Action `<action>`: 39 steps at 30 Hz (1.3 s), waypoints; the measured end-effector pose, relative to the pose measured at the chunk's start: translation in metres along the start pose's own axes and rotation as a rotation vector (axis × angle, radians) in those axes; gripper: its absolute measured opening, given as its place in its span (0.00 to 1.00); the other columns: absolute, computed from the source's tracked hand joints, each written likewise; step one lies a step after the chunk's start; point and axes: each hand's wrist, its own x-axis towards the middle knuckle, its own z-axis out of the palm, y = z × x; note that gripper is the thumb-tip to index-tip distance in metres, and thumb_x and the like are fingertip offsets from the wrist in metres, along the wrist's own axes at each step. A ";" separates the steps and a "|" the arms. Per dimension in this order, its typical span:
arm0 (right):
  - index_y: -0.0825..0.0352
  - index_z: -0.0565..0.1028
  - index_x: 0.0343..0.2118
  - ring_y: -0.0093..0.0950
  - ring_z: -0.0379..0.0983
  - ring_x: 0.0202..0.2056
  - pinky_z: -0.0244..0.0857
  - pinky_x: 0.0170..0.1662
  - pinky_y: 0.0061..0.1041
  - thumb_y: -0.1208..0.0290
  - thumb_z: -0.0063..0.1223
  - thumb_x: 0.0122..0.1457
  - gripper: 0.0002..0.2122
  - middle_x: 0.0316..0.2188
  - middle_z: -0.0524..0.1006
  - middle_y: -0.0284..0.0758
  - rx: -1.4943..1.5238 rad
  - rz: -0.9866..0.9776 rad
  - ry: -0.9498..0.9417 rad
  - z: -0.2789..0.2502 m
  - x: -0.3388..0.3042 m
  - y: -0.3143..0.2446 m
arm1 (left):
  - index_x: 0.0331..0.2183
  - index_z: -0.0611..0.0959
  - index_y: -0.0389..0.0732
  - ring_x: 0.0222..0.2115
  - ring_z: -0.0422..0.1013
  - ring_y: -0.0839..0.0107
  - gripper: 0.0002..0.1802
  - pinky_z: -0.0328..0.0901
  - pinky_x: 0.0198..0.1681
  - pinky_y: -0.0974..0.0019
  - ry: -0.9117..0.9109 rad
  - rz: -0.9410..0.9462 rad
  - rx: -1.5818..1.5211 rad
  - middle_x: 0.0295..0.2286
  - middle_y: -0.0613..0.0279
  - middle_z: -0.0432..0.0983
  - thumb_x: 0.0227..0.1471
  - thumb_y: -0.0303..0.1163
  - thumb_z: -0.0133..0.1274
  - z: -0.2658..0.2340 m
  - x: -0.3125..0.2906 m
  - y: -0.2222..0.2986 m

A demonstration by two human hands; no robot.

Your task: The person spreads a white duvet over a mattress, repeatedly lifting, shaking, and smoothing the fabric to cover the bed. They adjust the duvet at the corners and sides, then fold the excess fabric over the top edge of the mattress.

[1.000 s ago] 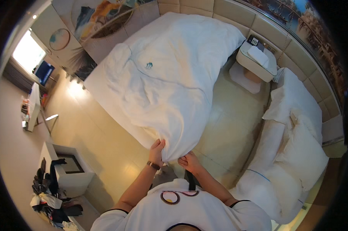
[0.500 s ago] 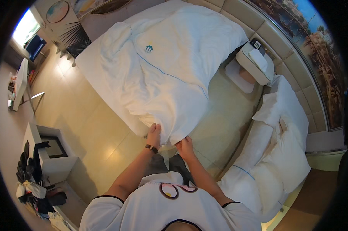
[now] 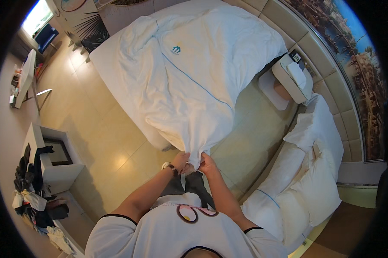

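A white duvet (image 3: 198,64) with a thin blue stripe and a small blue emblem lies rumpled over the bed (image 3: 112,81). Its near end is drawn off the bed toward me and bunched between my hands. My left hand (image 3: 181,161), with a dark watch at the wrist, grips the gathered cloth on its left side. On the other side my right hand (image 3: 207,164) pinches the duvet's edge. Both hands are close together, just in front of my body. Folds of cloth hide some of the fingertips.
A white nightstand (image 3: 292,77) with papers and a small device stands right of the bed. White pillows and bedding (image 3: 305,180) are heaped on a seat at the right. Clothes (image 3: 33,198) hang by a white cabinet (image 3: 56,159) at the left. Tiled floor (image 3: 103,133) lies between.
My hands have come closer together and slightly nearer to me, and the duvet's end between them is now more tightly gathered. The whole view has shifted a little.
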 end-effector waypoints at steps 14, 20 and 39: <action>0.63 0.67 0.51 0.36 0.71 0.45 0.66 0.48 0.41 0.58 0.46 0.59 0.20 0.43 0.74 0.37 -0.555 -0.382 -0.517 0.042 0.022 0.006 | 0.40 0.71 0.39 0.16 0.62 0.81 0.12 0.59 0.19 0.75 -0.213 0.467 -0.100 0.25 0.64 0.72 0.62 0.37 0.41 -0.016 -0.054 0.029; 0.61 0.64 0.53 0.36 0.66 0.50 0.61 0.52 0.44 0.53 0.50 0.58 0.24 0.46 0.71 0.32 -0.073 0.096 -0.089 0.003 0.088 0.042 | 0.34 0.72 0.38 0.32 0.64 0.78 0.11 0.62 0.38 0.70 0.218 0.723 0.081 0.27 0.66 0.69 0.61 0.35 0.42 -0.036 -0.042 0.029; 0.72 0.65 0.52 0.38 0.71 0.47 0.66 0.51 0.40 0.67 0.31 0.64 0.18 0.49 0.72 0.42 0.281 -0.333 0.025 0.073 -0.045 0.040 | 0.58 0.55 0.34 0.56 0.56 0.50 0.52 0.53 0.57 0.45 -0.033 -0.285 -0.686 0.57 0.45 0.56 0.47 0.64 0.49 -0.110 0.024 0.002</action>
